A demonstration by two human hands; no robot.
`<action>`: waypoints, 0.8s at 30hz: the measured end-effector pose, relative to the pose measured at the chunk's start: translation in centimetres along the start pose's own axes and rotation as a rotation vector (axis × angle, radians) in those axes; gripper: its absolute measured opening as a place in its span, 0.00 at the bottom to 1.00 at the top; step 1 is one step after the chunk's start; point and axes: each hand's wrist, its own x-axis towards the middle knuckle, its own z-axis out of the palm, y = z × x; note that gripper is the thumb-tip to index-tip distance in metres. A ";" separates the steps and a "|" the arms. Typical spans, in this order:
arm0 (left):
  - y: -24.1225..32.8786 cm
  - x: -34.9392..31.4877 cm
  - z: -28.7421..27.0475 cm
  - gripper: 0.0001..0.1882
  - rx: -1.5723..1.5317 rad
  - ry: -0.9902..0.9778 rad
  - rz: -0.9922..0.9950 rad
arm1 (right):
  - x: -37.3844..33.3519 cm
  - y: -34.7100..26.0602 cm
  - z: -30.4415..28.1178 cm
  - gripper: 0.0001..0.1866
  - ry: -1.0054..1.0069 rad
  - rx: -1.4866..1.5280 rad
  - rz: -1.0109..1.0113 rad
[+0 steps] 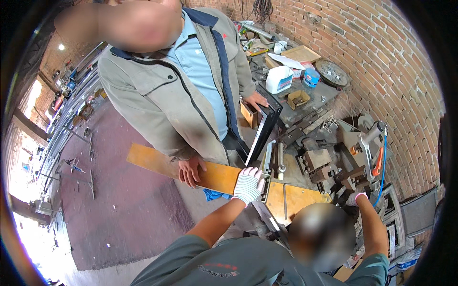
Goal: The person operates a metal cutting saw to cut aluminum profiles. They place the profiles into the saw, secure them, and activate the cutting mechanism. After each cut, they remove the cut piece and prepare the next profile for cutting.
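Note:
My left hand (247, 186), in a white striped glove, is closed on a narrow silver metal profile (265, 182). That piece crosses a long yellow board (219, 177), and the hand rests against the board. At the right, my gloved right hand (355, 198) reaches the dark metal machine (350, 178); its fingers are mostly hidden. A thin hex key (285, 200) lies on the yellow plate (300, 196) between my hands. Across from me, a co-worker's hand (189, 170) rests on the board, and their other hand (257, 100) holds a black frame (267, 125) upright.
Behind the machine, a cluttered bench holds a white jug (279, 80), a blue tub (311, 77), a small carton (298, 99) and a round tray (332, 73). A blue hose (383, 167) hangs at the right, before a brick wall (381, 66). Dark red sheeting (114, 209) covers the floor at left.

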 end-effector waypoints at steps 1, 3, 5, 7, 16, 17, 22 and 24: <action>-0.1 0.0 0.1 0.22 -0.001 -0.004 -0.002 | -0.5 0.1 -0.1 0.28 0.043 0.024 -0.021; -0.1 0.1 0.0 0.22 -0.015 -0.006 -0.005 | -2.4 -0.3 -0.4 0.28 0.079 0.021 0.018; 0.0 0.3 -0.1 0.22 -0.008 -0.042 -0.013 | -4.0 -0.5 -1.5 0.30 0.062 0.016 0.008; 0.0 0.3 -0.3 0.22 -0.021 -0.038 -0.005 | -4.9 -0.3 -2.4 0.32 0.019 -0.027 -0.063; -0.1 0.4 -0.1 0.24 -0.018 -0.065 -0.005 | -1.2 1.9 0.5 0.25 0.076 0.034 -0.005; -0.1 0.4 -0.1 0.24 -0.025 -0.061 -0.007 | -0.5 1.8 0.8 0.25 0.079 0.038 -0.015; 0.2 0.7 -0.8 0.23 -0.010 -0.091 -0.008 | 0.0 1.8 1.5 0.25 0.146 0.018 -0.044; 0.3 1.1 -1.4 0.23 -0.035 -0.127 -0.025 | -1.4 1.7 0.8 0.25 0.126 -0.041 -0.003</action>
